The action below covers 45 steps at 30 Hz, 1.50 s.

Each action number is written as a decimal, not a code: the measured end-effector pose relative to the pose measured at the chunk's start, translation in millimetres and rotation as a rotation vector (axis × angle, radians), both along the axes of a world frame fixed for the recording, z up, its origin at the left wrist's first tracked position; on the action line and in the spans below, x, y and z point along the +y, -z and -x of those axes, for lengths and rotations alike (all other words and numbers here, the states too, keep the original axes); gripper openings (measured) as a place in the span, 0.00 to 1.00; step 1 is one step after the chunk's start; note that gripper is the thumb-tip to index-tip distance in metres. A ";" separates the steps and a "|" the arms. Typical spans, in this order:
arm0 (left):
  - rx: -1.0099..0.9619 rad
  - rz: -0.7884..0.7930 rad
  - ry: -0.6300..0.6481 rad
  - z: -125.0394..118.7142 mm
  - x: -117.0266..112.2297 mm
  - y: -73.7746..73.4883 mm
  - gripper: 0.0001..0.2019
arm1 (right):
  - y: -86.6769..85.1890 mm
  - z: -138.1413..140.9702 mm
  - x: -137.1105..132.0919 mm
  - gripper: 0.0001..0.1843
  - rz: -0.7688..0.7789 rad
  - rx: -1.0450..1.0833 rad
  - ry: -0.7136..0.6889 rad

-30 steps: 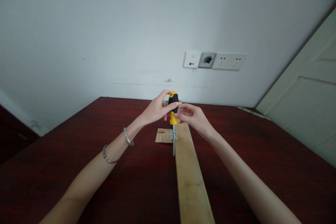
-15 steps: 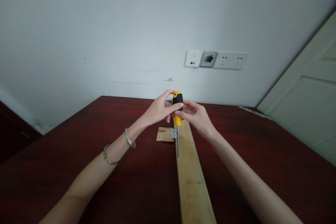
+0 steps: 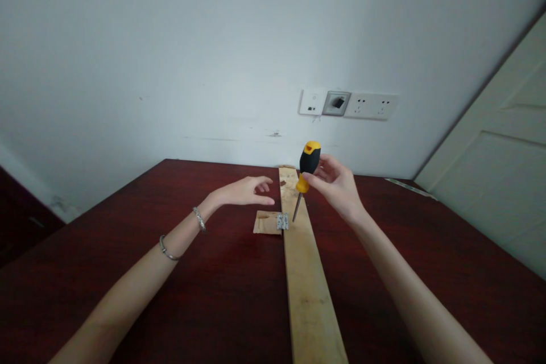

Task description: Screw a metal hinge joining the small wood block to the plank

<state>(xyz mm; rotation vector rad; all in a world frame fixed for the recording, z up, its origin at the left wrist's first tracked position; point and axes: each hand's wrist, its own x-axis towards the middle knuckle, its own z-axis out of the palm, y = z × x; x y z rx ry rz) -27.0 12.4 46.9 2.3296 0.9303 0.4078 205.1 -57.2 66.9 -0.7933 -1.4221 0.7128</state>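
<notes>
A screwdriver (image 3: 310, 160) with a black and yellow handle is held by my right hand (image 3: 335, 185) over the board, its shaft slanting down and to the left. My left hand (image 3: 247, 191) is off the tool, fingers apart and holding nothing, left of the board. Below it lies a small wooden piece (image 3: 267, 222), joined to the long wooden board (image 3: 313, 290) by a metal hinge (image 3: 282, 221). The screwdriver's tip appears just right of the hinge; whether it touches the board I cannot tell.
The board runs front to back along a dark red tabletop (image 3: 205, 296). Behind stands a white wall with sockets (image 3: 371, 106), one holding a black plug (image 3: 338, 103). A white panelled door (image 3: 503, 142) is at the right, near a thin strip (image 3: 409, 188) on the table.
My left hand has let go of the screwdriver and moved left and down. My right hand has shifted right with the screwdriver, which has gone from upright to tilted.
</notes>
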 end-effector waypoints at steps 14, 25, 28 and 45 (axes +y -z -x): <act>0.487 -0.106 0.123 -8.3 9.8 57.5 0.53 | 4.5 8.2 19.3 0.17 -0.028 -0.029 0.036; 0.561 -0.148 0.117 -14.4 1.9 55.4 0.48 | 13.4 5.6 21.7 0.20 0.009 -0.085 -0.154; 0.563 -0.150 0.130 -15.2 0.6 53.7 0.44 | 15.0 7.8 22.1 0.20 0.008 -0.100 -0.143; 0.516 -0.174 0.164 -11.0 5.5 59.7 0.36 | 29.5 12.0 28.7 0.24 -0.084 -0.042 -0.025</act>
